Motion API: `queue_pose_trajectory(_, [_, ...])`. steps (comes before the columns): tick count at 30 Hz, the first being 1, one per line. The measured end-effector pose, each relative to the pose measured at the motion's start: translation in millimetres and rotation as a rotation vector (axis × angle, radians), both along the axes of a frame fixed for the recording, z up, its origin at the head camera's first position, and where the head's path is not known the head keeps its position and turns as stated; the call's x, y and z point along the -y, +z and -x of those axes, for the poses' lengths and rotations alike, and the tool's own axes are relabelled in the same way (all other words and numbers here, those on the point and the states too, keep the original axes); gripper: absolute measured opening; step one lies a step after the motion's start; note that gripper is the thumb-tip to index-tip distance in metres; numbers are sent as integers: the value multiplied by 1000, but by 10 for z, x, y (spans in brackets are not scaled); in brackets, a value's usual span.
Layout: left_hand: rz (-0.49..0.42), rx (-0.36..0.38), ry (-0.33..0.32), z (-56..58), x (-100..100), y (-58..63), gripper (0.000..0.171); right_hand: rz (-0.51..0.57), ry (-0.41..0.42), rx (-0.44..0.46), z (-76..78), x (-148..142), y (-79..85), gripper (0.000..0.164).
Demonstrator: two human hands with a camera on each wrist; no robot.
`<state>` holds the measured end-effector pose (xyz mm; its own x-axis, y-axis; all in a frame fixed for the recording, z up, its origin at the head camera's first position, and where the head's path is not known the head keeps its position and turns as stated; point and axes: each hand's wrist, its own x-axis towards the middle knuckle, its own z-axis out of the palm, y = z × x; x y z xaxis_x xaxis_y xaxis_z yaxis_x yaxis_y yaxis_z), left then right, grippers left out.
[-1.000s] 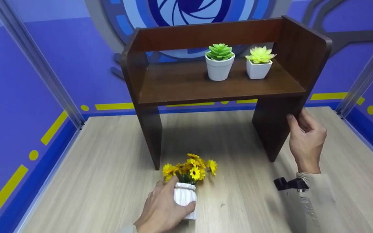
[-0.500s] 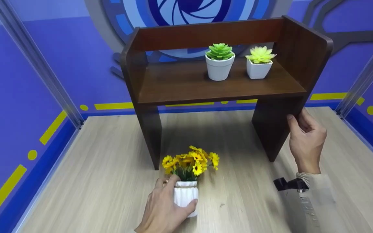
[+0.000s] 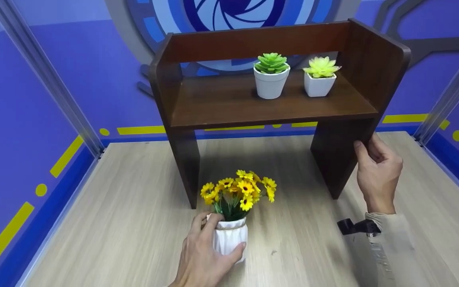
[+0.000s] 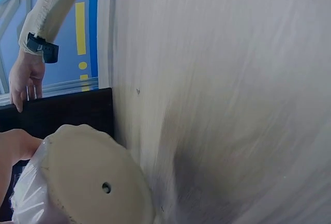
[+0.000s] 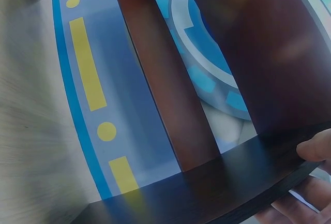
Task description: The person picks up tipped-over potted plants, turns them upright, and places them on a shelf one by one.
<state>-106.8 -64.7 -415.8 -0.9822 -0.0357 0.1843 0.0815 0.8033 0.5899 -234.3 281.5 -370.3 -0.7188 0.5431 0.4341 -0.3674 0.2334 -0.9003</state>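
Observation:
My left hand point(image 3: 207, 253) grips a ribbed white flower pot point(image 3: 229, 241) from its left side, thumb across the front. Yellow daisy-like flowers point(image 3: 245, 189) with dark centres rise from it. Tilted off the table, the pot point(image 4: 88, 177) shows its scalloped underside and a small hole in the left wrist view. My right hand point(image 3: 380, 175) pinches the front edge of the right side panel of a dark brown wooden shelf point(image 3: 221, 109). In the right wrist view my thumb point(image 5: 315, 147) lies on one face of that panel, with fingers behind it.
On the shelf board stand a green succulent in a round white pot point(image 3: 271, 84) and a yellow-green one in a square white pot point(image 3: 319, 85). The shelf's left side panel point(image 3: 185, 167) stands behind the flowers. Blue printed walls point(image 3: 54, 71) enclose the wood-grain table point(image 3: 126, 223).
The left hand has raised the flower pot and moved it slightly forward and right, toward the shelf. My right hand stays on the side panel, and both succulents stay in place.

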Motion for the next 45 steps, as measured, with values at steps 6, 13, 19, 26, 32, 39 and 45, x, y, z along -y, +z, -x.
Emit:
queue_pose_trajectory(6, [-12, -118, 7, -26, -11, 1, 64, -6, -9, 13, -7, -4, -6, 40])
queue_pose_trajectory(13, [-37, -222, 27, -30, 0, 46, 65, -11, -6, 9, -3, -2, -6, 40])
queue_pose_trajectory(19, [-68, -211, 33, -17, -4, 127, 66, -20, 1, -7, 10, -10, -1, 40])
queue_pose_trajectory(26, [-112, -313, 8, -14, 3, 170, 64, -58, -13, 11, -3, -10, -4, 40])
queue_pose_trajectory(32, [-158, -386, -6, 1, 6, 273, 61, -23, 0, 1, 1, -4, -2, 40])
queue_pose_trajectory(39, [-177, -449, -7, 10, 1, 374, 64, -22, -3, 12, 2, -11, -2, 40])
queue_pose_trajectory(45, [-152, -485, -4, 19, -3, 418, 65, 1, 18, -14, 9, -8, -10, 40])
